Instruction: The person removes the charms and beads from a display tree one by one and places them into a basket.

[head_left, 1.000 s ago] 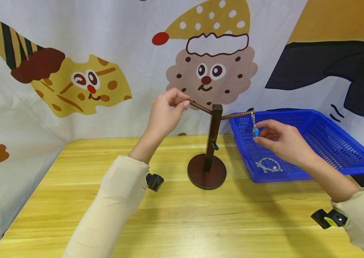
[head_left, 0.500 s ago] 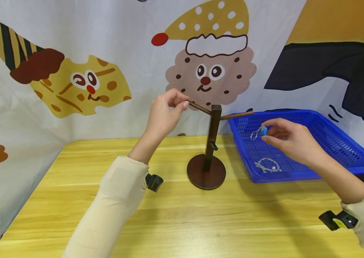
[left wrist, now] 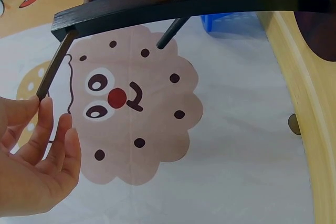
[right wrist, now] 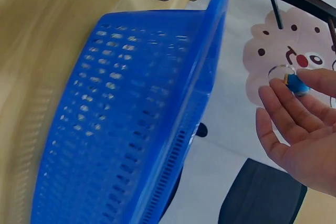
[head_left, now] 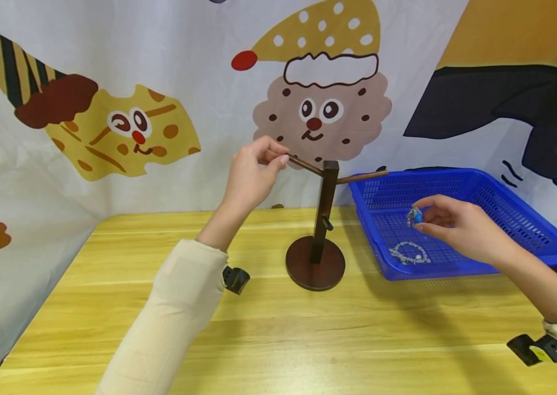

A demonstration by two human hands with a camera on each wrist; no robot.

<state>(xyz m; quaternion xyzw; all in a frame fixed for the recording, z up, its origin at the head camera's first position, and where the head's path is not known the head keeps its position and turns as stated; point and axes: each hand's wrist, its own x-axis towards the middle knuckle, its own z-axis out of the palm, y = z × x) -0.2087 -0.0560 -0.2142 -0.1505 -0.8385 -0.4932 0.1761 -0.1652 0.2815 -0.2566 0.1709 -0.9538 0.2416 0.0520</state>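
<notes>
My left hand [head_left: 253, 175] pinches the tip of the upper left peg of a dark wooden stand [head_left: 325, 214], which has a round base. That grip also shows in the left wrist view, thumb and forefinger on the peg [left wrist: 55, 66]. Over the basket, my right hand [head_left: 461, 225] pinches a small keychain with a blue charm [head_left: 417, 216]. A metal ring [right wrist: 282, 70] hangs from the charm [right wrist: 297, 84] in the right wrist view. The stand's right peg [head_left: 362, 177] bears nothing.
A blue plastic basket [head_left: 392, 271] stands right of the stand, with a clear beaded bracelet [head_left: 409, 252] inside. The wooden table [head_left: 258, 340] meets a cartoon-printed cloth [head_left: 229, 192] behind.
The keychain, which hung at the right peg's tip, has come off it. My right hand has carried it right and lower over the basket. My left hand keeps its place on the peg.
</notes>
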